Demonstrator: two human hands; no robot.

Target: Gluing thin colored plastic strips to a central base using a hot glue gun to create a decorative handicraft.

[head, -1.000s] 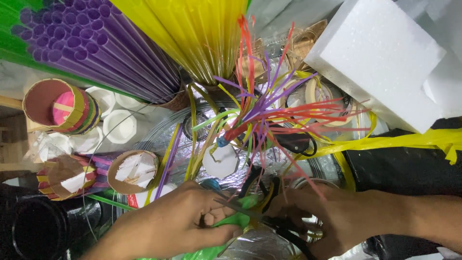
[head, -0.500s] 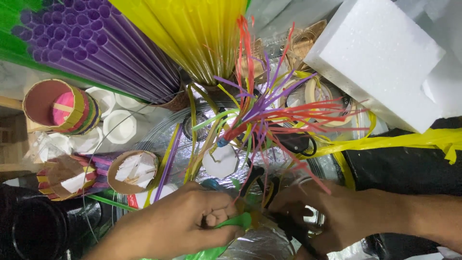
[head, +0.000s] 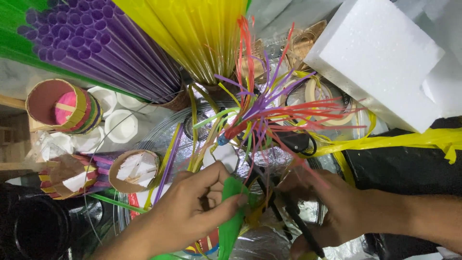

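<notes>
Showing a crowded craft table from above: a white foam block fills the upper right, bundles of purple straws and yellow straws fan across the top, and a spray of red, purple and yellow cut strips stands at the centre over crinkled silver foil. Lower left lies a cardboard tube stuffed with white paper. The left hand enters from the bottom edge with thumb and forefinger closed in a narrow pinch on a green strip, which lies just right of the palm; its long axis runs nearly straight up and down the frame, upper end at the fingertips, lower end trailing off the bottom. The right hand enters from the right, fingers curled around a black tool, which slants down and to the right from near the top of the green strip; whether that tool touches the strip cannot be told. Of the two hands, the left is the nearer to the strip, being in contact with it, while the right sits just beside it
</notes>
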